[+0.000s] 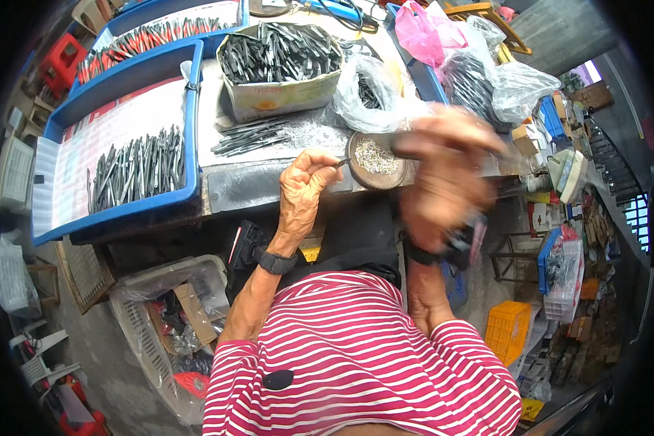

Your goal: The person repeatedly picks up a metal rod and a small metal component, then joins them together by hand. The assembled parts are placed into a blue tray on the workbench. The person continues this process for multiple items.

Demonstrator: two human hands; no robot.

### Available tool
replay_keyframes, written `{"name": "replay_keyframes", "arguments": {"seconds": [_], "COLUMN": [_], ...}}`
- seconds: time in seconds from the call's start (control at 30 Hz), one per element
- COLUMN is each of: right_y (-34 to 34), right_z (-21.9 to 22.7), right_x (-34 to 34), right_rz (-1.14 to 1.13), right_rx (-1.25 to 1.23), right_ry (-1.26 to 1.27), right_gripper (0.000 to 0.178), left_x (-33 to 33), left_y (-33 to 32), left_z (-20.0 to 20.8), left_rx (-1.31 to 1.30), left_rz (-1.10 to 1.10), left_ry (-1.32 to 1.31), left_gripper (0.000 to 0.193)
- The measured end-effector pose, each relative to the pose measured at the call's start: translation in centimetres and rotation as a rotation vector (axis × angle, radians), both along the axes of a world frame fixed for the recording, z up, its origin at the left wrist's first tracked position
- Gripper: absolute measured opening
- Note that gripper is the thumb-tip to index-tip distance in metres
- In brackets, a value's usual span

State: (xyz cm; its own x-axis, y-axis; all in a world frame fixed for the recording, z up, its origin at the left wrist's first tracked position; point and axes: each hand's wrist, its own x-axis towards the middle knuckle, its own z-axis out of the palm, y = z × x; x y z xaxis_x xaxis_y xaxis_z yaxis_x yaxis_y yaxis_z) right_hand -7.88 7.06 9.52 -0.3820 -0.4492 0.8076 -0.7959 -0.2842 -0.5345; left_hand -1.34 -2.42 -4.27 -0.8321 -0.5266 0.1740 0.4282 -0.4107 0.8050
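My left hand (305, 185) is closed in a pinch at the table's front edge, with a short thin dark piece (343, 162) between thumb and fingers. Just beyond its tip sits a round brown dish (353, 174) holding many tiny metal pieces (376, 158). To the right of the dish, my right hand (447, 171) is smeared by motion. It appears curled around a dark, elongated object (405, 145), whose kind the blur hides. Slim black pieces (251, 136) lie in a loose pile behind my left hand.
An open box (283, 98) full of black pieces stands at the back. Blue trays hold black pieces (138, 171) and red-black ones (149, 42) on the left. Plastic bags (370, 94) lie at the back right. A basket (134, 312) is on the floor.
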Motion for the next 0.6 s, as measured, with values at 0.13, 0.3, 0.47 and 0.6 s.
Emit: {"name": "replay_keyframes", "arguments": {"seconds": [0.13, 0.3, 0.47, 0.6], "right_y": [-0.6, 1.0, 1.1, 1.1], "right_z": [-4.1, -5.9, -6.8, -7.9], "right_x": [-0.4, -2.3, -3.3, -3.6], "right_rz": [0.223, 0.171, 0.191, 0.197], "right_rx": [-0.169, -0.227, -0.265, -0.303], "right_ry": [-0.475, -0.633, -0.77, -0.857], "right_gripper": [0.01, 0.011, 0.011, 0.012], "left_x": [0.4, -0.1, 0.5, 0.9], "left_y": [0.3, 0.3, 0.4, 0.6], "left_z": [0.5, 1.7, 2.4, 2.5], "left_rx": [-0.001, 0.024, 0.11, 0.209], "left_rz": [0.024, 0.015, -0.03, -0.044], "left_ry": [-0.036, -0.095, -0.108, -0.112], "left_gripper": [0.016, 0.018, 0.018, 0.016]}}
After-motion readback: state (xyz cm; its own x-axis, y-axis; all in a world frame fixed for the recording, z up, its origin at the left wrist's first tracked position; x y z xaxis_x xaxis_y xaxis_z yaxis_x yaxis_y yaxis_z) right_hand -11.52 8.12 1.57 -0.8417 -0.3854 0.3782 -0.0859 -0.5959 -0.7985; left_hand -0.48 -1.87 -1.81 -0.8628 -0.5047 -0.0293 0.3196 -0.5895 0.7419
